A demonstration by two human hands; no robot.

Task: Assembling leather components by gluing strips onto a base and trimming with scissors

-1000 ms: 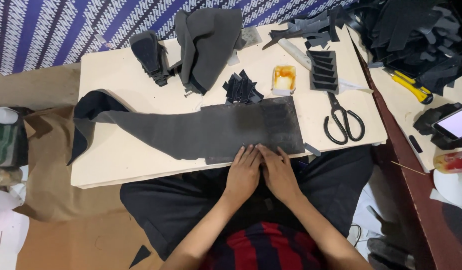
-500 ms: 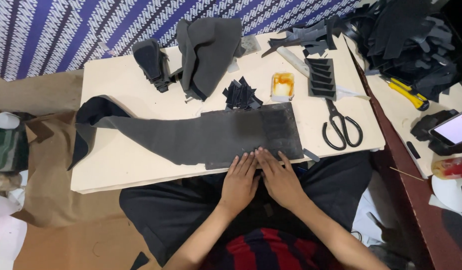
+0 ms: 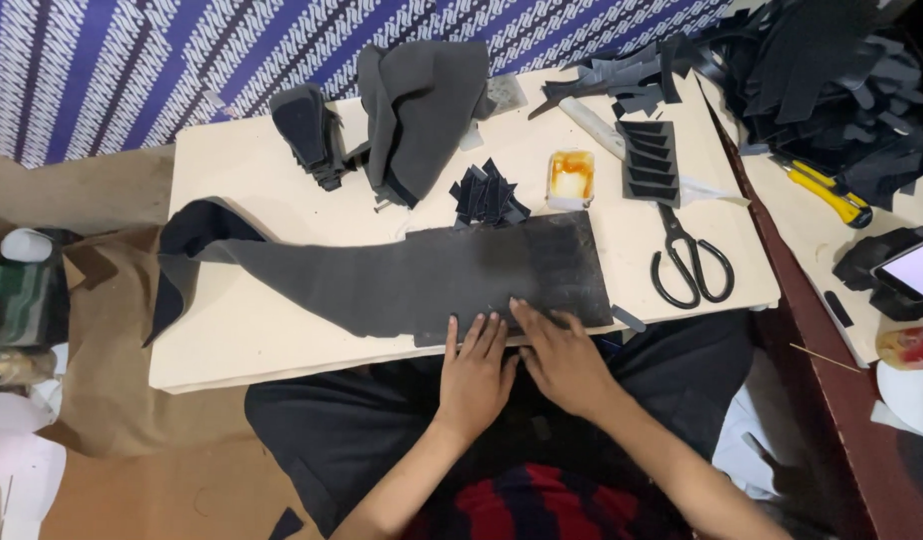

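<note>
One long dark fabric piece (image 3: 402, 280) lay across the near half of the pale board (image 3: 252, 340), its left end drooping over the edge. Both hands pressed flat on its near right edge, left hand (image 3: 475, 375) and right hand (image 3: 565, 360) side by side, fingers spread, pinching nothing. Just beyond lay small black cut pieces (image 3: 489, 195) and a glue tub (image 3: 571, 177); black scissors (image 3: 690, 262) rested right, folded grey cloth (image 3: 417, 110) far.
</note>
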